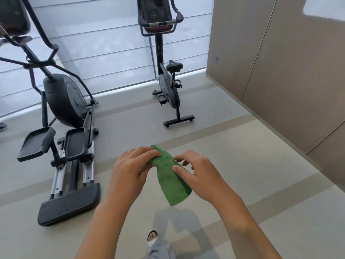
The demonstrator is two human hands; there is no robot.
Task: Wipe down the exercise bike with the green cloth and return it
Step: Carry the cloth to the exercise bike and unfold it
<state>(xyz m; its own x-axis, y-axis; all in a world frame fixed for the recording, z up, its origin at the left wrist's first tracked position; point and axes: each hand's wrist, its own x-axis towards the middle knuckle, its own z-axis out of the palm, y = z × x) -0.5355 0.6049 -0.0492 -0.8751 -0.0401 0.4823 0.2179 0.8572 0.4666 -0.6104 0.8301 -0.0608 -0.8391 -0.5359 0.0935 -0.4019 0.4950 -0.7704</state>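
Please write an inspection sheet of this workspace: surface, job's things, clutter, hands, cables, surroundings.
Surface: pale floor with darker stripes.
Job's things: green cloth held in the air; exercise bike stands ahead, apart from the cloth.
Clutter: nothing seen.
Hands: left hand grips the cloth's top; right hand pinches its edge.
Cables: nothing seen.
Surroundings: elliptical trainer at left, window blinds behind, beige wall panels at right.

Both bare forearms reach forward and inward from the bottom of the view, hands meeting in mid-air at about waist height. The left hand (130, 165) has its fingers (147, 153) curled over the top of the green cloth (171, 180), gripping it. The right hand (197, 172) presses its thumb on the cloth's side; its other 4 fingers seem loosely spread behind it.
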